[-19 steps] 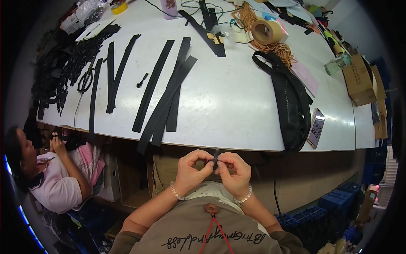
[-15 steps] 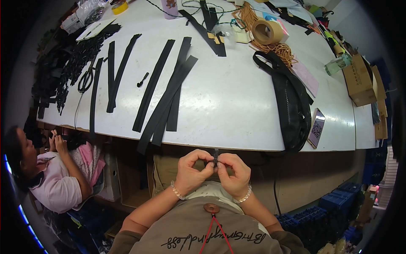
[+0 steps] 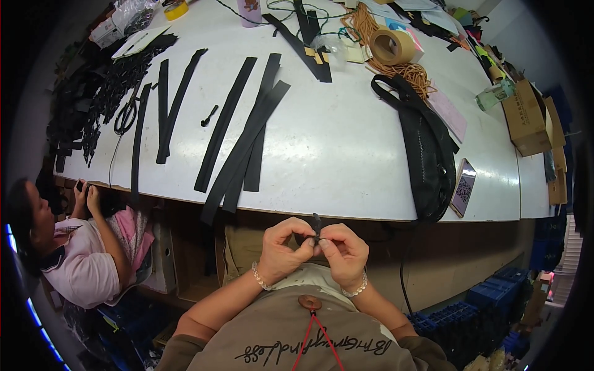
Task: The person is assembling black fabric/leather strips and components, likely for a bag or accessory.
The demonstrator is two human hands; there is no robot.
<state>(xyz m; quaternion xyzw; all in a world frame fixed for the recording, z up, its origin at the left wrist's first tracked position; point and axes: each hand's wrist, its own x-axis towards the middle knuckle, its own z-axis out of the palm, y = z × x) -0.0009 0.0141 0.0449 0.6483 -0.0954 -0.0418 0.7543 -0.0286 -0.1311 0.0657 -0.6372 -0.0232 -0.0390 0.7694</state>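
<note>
My left hand [image 3: 286,246] and my right hand [image 3: 343,250] meet in front of my body, just off the table's front edge. Thumbs and forefingers of both pinch a small black strip [image 3: 316,221], whose upper end sticks up between the fingertips. Its lower part is hidden by the fingers, so I cannot tell its exact kind. On the white table [image 3: 334,148], long black straps [image 3: 226,123] lie ahead and to the left, two of them crossed. A short black knotted piece [image 3: 209,117] rests among the straps.
A black bag [image 3: 424,154] and a phone [image 3: 463,187] lie at the right. Farther back are a tape roll [image 3: 391,47], orange cord [image 3: 359,25] and a cardboard box [image 3: 527,117]. Scissors [image 3: 125,116] lie left by piled black pieces. A co-worker [image 3: 86,260] sits at lower left.
Both of my hands have shifted very slightly right, still pinching the black strip, whose upper end now shows more. The co-worker's hands have risen toward the table edge.
</note>
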